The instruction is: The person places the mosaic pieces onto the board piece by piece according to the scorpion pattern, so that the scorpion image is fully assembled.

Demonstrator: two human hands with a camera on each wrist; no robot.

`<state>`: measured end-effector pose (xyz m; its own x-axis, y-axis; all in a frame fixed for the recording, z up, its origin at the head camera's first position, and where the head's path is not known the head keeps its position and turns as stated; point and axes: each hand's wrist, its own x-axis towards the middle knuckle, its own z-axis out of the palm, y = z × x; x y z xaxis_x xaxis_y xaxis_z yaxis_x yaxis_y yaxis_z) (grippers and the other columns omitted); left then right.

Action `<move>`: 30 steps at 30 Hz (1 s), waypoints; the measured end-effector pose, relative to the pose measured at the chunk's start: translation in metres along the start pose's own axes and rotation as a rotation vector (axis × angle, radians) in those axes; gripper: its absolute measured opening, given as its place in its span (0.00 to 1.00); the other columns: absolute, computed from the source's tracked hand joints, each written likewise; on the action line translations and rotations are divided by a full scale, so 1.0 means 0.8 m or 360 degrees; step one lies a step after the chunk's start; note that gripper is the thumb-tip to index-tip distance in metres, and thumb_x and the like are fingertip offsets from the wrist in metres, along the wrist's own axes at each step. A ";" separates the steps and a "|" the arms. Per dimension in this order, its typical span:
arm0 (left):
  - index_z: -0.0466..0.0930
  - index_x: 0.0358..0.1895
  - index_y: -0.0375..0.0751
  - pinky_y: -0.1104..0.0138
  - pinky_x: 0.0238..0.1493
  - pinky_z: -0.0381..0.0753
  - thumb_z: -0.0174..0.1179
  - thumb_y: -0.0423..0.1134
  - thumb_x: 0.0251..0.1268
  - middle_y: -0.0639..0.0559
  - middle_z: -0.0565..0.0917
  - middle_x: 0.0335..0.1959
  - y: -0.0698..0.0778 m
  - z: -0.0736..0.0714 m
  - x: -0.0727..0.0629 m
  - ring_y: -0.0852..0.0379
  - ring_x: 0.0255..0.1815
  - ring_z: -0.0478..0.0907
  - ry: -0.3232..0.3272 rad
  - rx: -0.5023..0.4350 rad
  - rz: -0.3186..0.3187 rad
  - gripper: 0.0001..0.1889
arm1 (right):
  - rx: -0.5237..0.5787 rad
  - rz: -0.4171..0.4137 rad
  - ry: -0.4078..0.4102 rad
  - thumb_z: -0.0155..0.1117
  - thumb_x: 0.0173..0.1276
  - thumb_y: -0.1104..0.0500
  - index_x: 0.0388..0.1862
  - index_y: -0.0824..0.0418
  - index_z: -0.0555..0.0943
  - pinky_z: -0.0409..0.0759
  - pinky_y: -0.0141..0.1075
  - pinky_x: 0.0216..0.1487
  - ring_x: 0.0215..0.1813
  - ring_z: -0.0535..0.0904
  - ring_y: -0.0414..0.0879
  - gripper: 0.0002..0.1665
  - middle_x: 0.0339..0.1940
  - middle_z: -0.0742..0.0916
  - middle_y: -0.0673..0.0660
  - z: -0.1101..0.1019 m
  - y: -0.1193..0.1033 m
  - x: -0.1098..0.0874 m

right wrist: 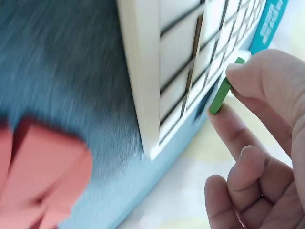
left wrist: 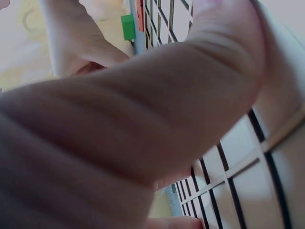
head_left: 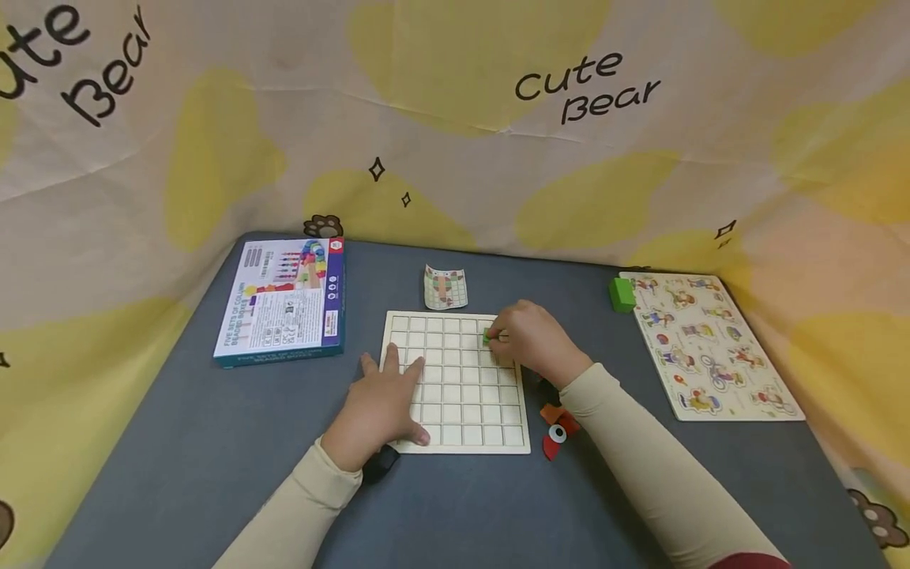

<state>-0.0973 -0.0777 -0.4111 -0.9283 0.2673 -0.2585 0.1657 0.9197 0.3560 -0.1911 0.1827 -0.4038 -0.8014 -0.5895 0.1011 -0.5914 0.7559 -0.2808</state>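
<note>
A pale wooden grid board (head_left: 451,391) lies flat on the dark table, its square cells showing bare. My left hand (head_left: 377,407) rests on the board's left side with fingers spread. Between thumb and forefinger, my right hand (head_left: 533,340) pinches a thin green tile (right wrist: 220,98) over the board's upper right corner. In the right wrist view the other fingers of that hand (right wrist: 267,129) are loosely bent. My left thumb fills much of the left wrist view, with the grid behind it.
Red and orange pieces (head_left: 550,449) and a round black-and-white one (head_left: 558,433) lie right of the board. Behind it sits a small patterned card (head_left: 445,300). A boxed toy (head_left: 277,296) is at left; a green block (head_left: 622,295) stands beside a picture puzzle (head_left: 711,348) at right.
</note>
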 end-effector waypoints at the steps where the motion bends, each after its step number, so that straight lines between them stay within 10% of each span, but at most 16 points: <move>1: 0.69 0.79 0.38 0.28 0.53 0.77 0.90 0.53 0.33 0.19 0.56 0.79 0.000 0.000 -0.001 0.08 0.74 0.51 -0.0005 0.0000 -0.0001 0.62 | -0.0032 -0.0047 0.0002 0.73 0.64 0.68 0.34 0.58 0.94 0.80 0.47 0.55 0.43 0.82 0.51 0.07 0.35 0.92 0.49 0.005 -0.002 0.001; 6: 0.70 0.79 0.38 0.30 0.52 0.79 0.91 0.53 0.34 0.20 0.56 0.80 -0.001 0.001 -0.002 0.09 0.74 0.51 -0.0006 -0.0002 0.0002 0.62 | -0.0222 -0.0171 0.0077 0.75 0.64 0.71 0.30 0.57 0.92 0.80 0.42 0.45 0.40 0.79 0.51 0.10 0.36 0.90 0.50 0.020 -0.007 -0.005; 15: 0.69 0.80 0.39 0.30 0.52 0.79 0.90 0.55 0.34 0.20 0.56 0.80 -0.005 0.003 0.003 0.09 0.74 0.50 -0.0002 0.0014 0.0009 0.63 | -0.0523 -0.0007 0.0016 0.75 0.70 0.64 0.46 0.46 0.95 0.83 0.49 0.44 0.50 0.80 0.54 0.14 0.53 0.89 0.53 0.018 -0.026 -0.016; 30: 0.68 0.80 0.40 0.36 0.49 0.83 0.90 0.56 0.36 0.21 0.56 0.80 -0.005 0.001 0.004 0.11 0.75 0.51 -0.0019 0.0037 0.0014 0.62 | -0.0370 0.0150 -0.0214 0.69 0.76 0.63 0.51 0.50 0.92 0.77 0.59 0.60 0.61 0.75 0.60 0.12 0.61 0.82 0.58 -0.002 -0.026 -0.004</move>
<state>-0.1005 -0.0804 -0.4137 -0.9228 0.2784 -0.2662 0.1814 0.9237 0.3373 -0.1763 0.1697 -0.3967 -0.8441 -0.5341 -0.0467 -0.5317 0.8452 -0.0549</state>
